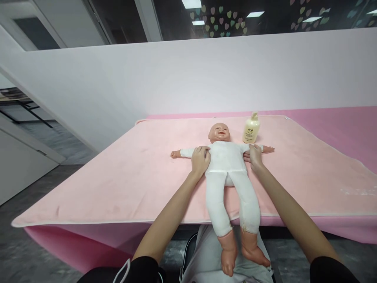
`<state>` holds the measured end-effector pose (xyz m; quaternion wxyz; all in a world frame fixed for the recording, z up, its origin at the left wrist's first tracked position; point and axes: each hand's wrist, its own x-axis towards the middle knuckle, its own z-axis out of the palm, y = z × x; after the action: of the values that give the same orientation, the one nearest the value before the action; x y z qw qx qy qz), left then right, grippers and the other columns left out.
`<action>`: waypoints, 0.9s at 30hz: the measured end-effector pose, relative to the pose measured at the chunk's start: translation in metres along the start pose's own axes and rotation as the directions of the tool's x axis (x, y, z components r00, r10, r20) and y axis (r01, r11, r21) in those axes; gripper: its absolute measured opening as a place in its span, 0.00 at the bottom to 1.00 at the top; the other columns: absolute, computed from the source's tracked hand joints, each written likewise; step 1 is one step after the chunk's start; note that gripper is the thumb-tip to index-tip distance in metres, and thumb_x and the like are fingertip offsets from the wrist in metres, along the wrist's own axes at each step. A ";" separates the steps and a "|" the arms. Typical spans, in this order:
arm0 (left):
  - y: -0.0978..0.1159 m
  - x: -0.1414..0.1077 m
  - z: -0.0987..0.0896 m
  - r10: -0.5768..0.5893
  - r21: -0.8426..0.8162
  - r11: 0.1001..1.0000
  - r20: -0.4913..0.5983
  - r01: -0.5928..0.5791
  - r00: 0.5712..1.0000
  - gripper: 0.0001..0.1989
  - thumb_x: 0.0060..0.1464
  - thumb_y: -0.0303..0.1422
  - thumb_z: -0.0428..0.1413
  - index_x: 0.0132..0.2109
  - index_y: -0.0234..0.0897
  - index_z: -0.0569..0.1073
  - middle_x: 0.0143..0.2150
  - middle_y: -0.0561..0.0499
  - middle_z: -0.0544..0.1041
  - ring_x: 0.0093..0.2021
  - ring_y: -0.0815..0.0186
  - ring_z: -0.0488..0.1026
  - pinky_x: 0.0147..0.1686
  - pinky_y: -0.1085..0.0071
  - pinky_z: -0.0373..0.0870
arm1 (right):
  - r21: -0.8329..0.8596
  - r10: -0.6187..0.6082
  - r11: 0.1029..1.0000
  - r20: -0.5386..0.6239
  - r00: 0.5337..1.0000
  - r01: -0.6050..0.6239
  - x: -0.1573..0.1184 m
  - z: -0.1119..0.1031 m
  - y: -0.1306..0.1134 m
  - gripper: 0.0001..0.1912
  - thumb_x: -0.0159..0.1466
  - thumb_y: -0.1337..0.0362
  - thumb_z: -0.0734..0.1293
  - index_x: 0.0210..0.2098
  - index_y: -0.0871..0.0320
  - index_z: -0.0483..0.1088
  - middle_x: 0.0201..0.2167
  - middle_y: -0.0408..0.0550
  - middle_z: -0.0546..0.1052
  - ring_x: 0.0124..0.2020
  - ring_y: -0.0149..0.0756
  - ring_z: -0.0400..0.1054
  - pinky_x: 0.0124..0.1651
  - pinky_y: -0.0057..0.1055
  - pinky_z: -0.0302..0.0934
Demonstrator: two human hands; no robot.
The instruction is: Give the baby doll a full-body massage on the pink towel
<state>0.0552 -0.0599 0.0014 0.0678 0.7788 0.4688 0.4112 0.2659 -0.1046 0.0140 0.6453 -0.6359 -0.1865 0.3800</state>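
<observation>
A baby doll (226, 157) with a white cloth body lies face up on a pink blanket (132, 169), its arms stretched out sideways. Its lower legs and feet hang past the table's front edge, above my lap. My left hand (200, 159) rests at the doll's upper arm and side on the left of the view, fingers curled over the sleeve. On the other side, my right hand (253, 156) grips the doll's other arm, thumb on top and fingers underneath near the torso.
A pale yellow pump bottle (251, 129) stands on the blanket beyond my right hand, beside the doll's head. A darker pink cover (338, 129) shows beneath the blanket. Behind the table rises a white wall (206, 74) with dark glass above it.
</observation>
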 end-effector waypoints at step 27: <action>0.027 -0.002 -0.021 0.145 -0.105 0.985 0.107 -0.134 0.984 0.10 0.53 0.25 0.46 0.39 0.37 0.71 0.40 0.48 0.75 0.43 0.61 0.68 0.47 0.62 0.63 | 0.520 0.064 0.839 0.196 0.979 -0.159 0.032 -0.014 -0.006 0.11 0.56 0.67 0.63 0.40 0.57 0.63 0.41 0.44 0.72 0.40 0.31 0.69 0.43 0.29 0.68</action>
<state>0.0579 -0.0821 0.0274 0.1031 0.8277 0.3880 0.3922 0.2979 -0.0906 0.0102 0.7547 -0.4065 -0.0908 0.5068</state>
